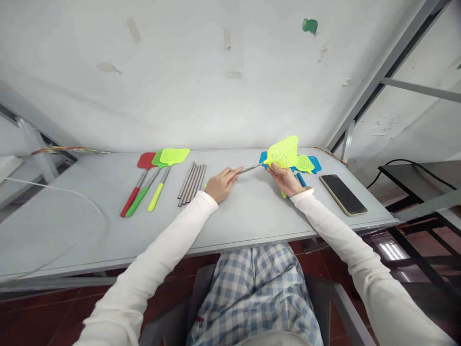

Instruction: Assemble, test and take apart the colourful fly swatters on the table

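Note:
My left hand point(222, 184) is closed around the metal shaft of a yellow fly swatter point(252, 168), above the middle of the table. A small yellow bit shows behind that hand; whether it is the swatter's handle I cannot tell. My right hand point(284, 179) pinches the base of the swatter's perforated yellow head point(284, 151), where it meets the shaft. Beneath and behind my right hand lie blue swatter heads point(316, 165), another yellow head point(304, 164) and blue handles point(301, 180), partly hidden. Left of my left hand, several bare metal rods point(192, 183) lie side by side.
On the left of the grey table point(108, 230) lie a red fly swatter point(130, 202), a green one point(137, 202) and a yellow one point(155, 197). A phone point(343, 194) rests near the right end. A white cable point(84, 194) crosses the left side. The wall stands behind.

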Motion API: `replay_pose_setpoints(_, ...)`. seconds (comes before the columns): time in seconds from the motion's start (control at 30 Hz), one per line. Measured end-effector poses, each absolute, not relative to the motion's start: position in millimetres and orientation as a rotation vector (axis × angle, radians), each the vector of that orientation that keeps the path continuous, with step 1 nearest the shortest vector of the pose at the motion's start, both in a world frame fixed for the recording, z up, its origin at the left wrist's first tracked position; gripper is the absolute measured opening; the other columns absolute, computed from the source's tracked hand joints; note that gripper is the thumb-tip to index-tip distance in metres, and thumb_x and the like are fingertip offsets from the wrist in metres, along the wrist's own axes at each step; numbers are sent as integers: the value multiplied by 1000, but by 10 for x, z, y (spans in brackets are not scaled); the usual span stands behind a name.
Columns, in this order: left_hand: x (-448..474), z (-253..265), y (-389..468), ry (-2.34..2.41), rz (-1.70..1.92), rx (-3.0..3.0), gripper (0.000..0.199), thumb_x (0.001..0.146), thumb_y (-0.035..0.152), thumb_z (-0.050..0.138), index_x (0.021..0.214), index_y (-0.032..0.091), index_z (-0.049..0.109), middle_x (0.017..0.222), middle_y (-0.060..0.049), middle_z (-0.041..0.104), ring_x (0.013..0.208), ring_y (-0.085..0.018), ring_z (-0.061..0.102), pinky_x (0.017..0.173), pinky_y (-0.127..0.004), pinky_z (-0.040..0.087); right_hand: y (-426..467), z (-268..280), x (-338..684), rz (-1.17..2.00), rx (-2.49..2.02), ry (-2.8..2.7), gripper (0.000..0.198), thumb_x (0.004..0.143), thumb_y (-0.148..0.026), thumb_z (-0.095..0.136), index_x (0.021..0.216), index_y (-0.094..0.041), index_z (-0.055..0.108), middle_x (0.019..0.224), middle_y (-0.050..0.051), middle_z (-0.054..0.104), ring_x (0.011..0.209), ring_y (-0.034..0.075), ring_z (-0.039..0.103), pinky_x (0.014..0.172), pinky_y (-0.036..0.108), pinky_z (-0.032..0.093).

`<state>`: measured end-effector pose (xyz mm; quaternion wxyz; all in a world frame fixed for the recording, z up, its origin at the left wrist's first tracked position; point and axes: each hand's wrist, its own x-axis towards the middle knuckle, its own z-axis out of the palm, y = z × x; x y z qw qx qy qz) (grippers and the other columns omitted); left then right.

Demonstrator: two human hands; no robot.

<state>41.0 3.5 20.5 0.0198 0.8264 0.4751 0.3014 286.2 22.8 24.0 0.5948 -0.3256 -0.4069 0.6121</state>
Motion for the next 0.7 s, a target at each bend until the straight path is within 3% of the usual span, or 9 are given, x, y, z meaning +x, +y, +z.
replay_pose_setpoints(0.4,420,221,23,1568,1046,2642,41,98,38,35,126,27,62,91,-4,68,77,-13,61,58,-25,38,176,294,2846,1400,-799,-954,50,65,-34,80,113,-28,65,116,-1,69,118,21,59,110,37,42)
replay_pose_setpoints(0.7,438,236,-1,1583,1026,2623,42,98,39,33,127,27,61,91,-5,67,79,-14,60,60,-25,39,177,284,2855,1429,-778,-928,46,66,-30,80,110,-30,66,111,-3,70,115,19,61,108,35,46)
